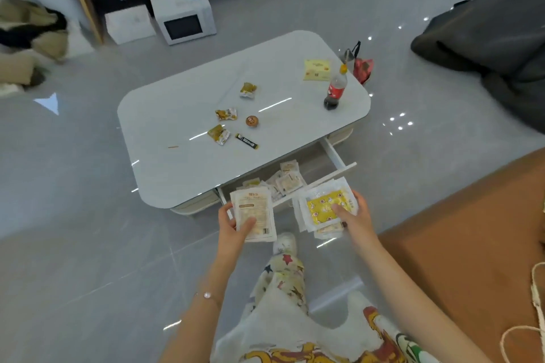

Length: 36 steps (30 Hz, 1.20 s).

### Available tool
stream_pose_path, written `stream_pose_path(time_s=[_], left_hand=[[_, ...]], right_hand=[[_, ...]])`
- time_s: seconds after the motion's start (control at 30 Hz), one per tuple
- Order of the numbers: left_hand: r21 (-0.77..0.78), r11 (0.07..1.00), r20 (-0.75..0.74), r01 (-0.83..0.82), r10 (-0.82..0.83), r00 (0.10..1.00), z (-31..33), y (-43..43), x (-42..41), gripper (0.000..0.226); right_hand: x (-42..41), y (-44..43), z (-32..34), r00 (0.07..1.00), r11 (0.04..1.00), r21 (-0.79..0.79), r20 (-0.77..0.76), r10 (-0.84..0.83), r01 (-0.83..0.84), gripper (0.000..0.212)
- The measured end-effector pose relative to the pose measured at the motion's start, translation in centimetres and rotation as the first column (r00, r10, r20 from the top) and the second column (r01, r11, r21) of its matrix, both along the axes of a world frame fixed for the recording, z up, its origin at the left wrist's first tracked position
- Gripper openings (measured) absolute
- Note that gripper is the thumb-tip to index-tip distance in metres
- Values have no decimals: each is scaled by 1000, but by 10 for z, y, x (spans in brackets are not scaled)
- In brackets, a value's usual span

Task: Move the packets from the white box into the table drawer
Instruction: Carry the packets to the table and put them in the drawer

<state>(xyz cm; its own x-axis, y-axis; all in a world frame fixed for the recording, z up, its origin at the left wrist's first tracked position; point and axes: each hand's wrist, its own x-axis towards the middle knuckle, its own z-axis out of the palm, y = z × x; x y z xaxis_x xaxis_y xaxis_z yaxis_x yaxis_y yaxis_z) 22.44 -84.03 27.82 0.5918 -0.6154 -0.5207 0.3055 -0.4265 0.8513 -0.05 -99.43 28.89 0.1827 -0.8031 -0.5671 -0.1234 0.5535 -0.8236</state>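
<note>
- We see a white, glossy, round-cornered tabletop (177, 97) from above, with its white drawer (339, 171) pulled open along the near edge.
- Several small pale packets in the drawer (287, 181) already lie loose inside it, so we judge part of the move done.
- The left hand (233, 225) grips a stack of white packets with beige print (255, 212). The thumb lies across the front and the fingers curl behind, just near and left of the drawer front.
- The right hand (355, 219) grips a second stack topped by a yellow patterned packet (326, 208). The thumb presses its face, just near the drawer's right end.
- Both handfuls are outside the drawer, so they are left to place.
- A white cardboard box (129, 23) stands on the floor at the far left. We cannot tell whether it is the task's box or what it holds.
- A flat yellow packet (317, 69) lies far right on the tabletop beside a cola bottle (334, 91). We cannot tell whether it counts.
</note>
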Motion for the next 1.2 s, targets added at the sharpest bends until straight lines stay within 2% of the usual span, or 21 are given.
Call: stream_pose_path(time_s=[0.17,0.37,0.53,0.7,0.8,0.9,1.0,1.1,1.2], left_hand=[[116,987,-101,-109,121,988,-39,-63,31,55],[249,961,-148,-123,163,975,-100,-133,64,53],[379,925,-99,-28,71,993,-232,-171,93,49],[489,869,-85,-73,131,988,-377,-194,115,48],[502,859,-47,-98,140,989,-436,-205,110,55],[514,850,22,-115,122,992,-467,-214,100,55],[575,810,119,-114,55,991,-479,-219,92,55],[579,806,160,-120,32,987,-471,-218,87,60],[552,826,231,-116,-18,973,-443,-213,87,64]], right_hand=[[32,-81,-27,997,999,44,-74,26,-23,43],[74,-166,-82,987,988,135,-128,94,-77,44],[118,-221,-214,946,924,282,-121,301,-258,44],[159,-251,-374,918,842,442,-92,385,-309,30],[172,-259,-446,912,785,525,-40,408,-328,32],[179,-264,-494,900,753,552,-11,436,-359,27],[178,-262,-521,879,780,518,-104,465,-351,42],[178,-260,-512,780,785,439,-249,574,-437,54],[178,-263,-485,643,710,348,-303,703,-612,63]])
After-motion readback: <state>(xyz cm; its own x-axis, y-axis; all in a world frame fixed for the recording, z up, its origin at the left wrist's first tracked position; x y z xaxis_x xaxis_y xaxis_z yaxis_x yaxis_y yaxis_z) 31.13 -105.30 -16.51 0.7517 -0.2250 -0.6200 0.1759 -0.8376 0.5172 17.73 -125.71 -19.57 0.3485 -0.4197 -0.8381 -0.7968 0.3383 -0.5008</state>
